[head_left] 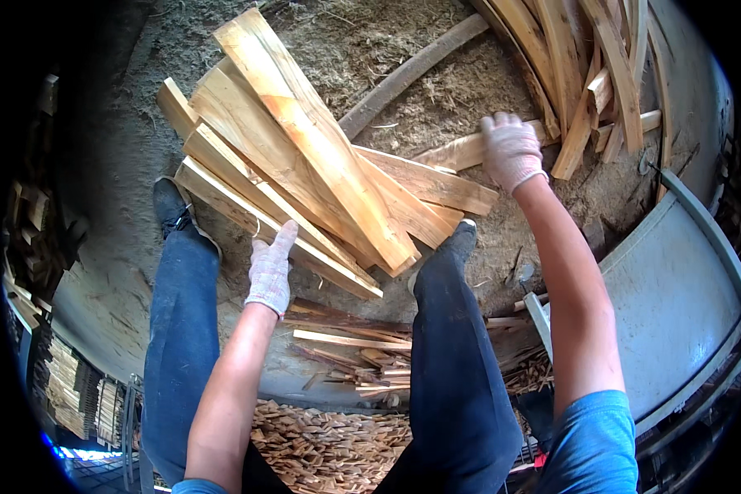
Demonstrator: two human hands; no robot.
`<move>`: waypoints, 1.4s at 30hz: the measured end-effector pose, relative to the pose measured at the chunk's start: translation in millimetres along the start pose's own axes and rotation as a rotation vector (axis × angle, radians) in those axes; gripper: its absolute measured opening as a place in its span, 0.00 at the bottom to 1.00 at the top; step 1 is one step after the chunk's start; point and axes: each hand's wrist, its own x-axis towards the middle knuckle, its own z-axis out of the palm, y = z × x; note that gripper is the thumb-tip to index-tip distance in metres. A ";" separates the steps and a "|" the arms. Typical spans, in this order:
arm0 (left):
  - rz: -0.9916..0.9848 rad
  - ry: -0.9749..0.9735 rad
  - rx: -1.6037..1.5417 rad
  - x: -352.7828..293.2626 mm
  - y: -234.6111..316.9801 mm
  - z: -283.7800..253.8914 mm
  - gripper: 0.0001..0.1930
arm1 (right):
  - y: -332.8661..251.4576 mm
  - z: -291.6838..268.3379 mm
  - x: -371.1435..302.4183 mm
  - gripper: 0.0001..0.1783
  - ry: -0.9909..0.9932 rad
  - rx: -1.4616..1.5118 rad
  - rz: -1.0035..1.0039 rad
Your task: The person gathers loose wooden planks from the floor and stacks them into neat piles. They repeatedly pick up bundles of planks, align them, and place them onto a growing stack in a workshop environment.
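Note:
My left hand (pixel 272 267), in a pale knit glove, is at the near edge of a pile of wooden planks. Its stretched thumb and fingers touch the lowest narrow plank (pixel 255 216) without wrapping round it. My right hand (pixel 512 152), gloved too, reaches farther out to the right. Its fingers are bent over a rough plank (pixel 457 152) that lies on the ground; the fingertips are partly hidden. Between the hands the planks fan out, and one long wide plank (pixel 313 140) rests slantwise on top.
More long boards (pixel 564 66) lean at the far right. A curved dark strip of wood (pixel 412 74) crosses the sawdust. A grey metal frame (pixel 675 288) stands at the right. Thin offcuts (pixel 362 358) and many wood pieces (pixel 329 445) lie between and behind my legs.

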 end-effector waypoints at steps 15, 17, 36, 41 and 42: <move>0.069 -0.059 0.163 -1.3 1.1 -16.6 0.51 | -19.4 5.9 -31.3 0.32 0.408 0.280 -0.031; 0.061 -0.080 0.077 -4.7 -4.3 -21.2 0.51 | -54.1 15.9 -67.1 0.31 0.301 0.618 0.119; 0.123 0.042 0.062 -36.3 -28.4 -6.9 0.38 | 53.9 -40.4 -20.8 0.25 0.505 -0.071 -0.033; 0.087 0.112 -0.126 -38.8 -29.1 -4.3 0.31 | 63.3 -61.1 -25.4 0.23 -0.014 0.297 -0.054; 0.058 0.129 -0.183 -35.6 -31.9 -9.6 0.31 | 57.8 -65.3 -31.5 0.23 0.048 0.445 0.039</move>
